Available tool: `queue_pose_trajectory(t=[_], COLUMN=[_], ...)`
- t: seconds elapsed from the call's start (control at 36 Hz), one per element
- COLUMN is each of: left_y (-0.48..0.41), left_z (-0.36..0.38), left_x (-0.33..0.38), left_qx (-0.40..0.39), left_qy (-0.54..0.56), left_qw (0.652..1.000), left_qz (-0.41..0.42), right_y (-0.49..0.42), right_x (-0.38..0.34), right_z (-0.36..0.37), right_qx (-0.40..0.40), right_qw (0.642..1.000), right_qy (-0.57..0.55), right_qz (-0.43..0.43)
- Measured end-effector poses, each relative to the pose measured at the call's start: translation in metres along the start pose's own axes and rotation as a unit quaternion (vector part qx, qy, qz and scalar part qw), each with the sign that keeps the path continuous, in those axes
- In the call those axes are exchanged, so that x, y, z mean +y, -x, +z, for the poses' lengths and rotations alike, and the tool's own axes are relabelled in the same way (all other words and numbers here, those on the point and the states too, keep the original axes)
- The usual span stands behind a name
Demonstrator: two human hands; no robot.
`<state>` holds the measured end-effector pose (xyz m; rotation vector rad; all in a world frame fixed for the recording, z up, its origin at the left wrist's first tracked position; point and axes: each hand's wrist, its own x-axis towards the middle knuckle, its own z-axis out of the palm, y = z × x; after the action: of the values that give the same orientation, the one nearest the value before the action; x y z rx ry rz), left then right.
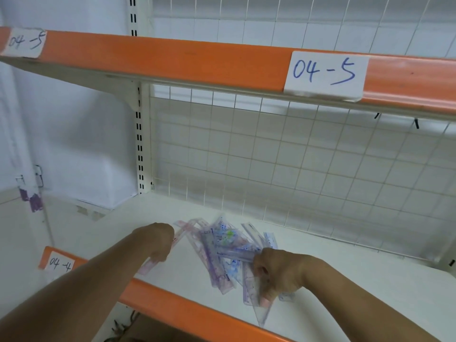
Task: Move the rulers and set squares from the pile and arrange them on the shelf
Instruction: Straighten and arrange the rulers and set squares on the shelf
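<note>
White shelf (pixel 345 280); pile (pixel 222 250) btwn hands. L hand (pixel 155 243) grips pink ruler (pixel 179 234), lying diagonally; R hand (pixel 278 275) clutches, prob., set square (pixel 262 314).

White shelf (pixel 345 280) with an orange front edge (pixel 197 314). On it, a messy pile (pixel 222 245) of see-through rulers and set squares, spread from the left fingers (pixel 160 255) to the right fingers (pixel 262 269). Pink ruler (pixel 179 234) under the left fingers.

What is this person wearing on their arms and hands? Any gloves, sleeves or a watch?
Nothing that shows. The left hand and right hand are bare, with no gloves or wristwatch visible. Both forearms are bare right to the picture's edge, with no sleeve in view.
</note>
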<state>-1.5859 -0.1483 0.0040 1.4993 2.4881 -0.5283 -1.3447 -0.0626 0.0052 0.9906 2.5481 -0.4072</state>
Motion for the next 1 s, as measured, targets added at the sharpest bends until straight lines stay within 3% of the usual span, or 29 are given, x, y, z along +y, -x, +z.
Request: queue_pose_trajectory(t=[0.25, 0.36, 0.56, 1.0], left_y=[0.002, 0.0, -0.003, 0.011], left_z=[0.003, 0.005, 0.01, 0.014], left_x=[-0.003, -0.004, -0.007, -0.022], left_qx=[0.003, 0.012, 0.003, 0.059], left_qy=[0.025, 0.023, 0.014, 0.068], left_qw=[1.0, 1.0, 1.0, 0.994], left_qz=[-0.002, -0.018, -0.014, -0.069], right_y=[-0.003, -0.003, 0.0, 0.002], right_x=[0.007, 0.011, 0.015, 0.018], right_z=[0.007, 0.009, 0.006, 0.012], right_qx=[0.101, 0.088, -0.004, 0.042], right_qw=[0.994, 0.995, 0.997, 0.998], right_qy=[-0.008, -0.04, -0.068, -0.04], right_qz=[0.044, 0.033, 0.019, -0.008])
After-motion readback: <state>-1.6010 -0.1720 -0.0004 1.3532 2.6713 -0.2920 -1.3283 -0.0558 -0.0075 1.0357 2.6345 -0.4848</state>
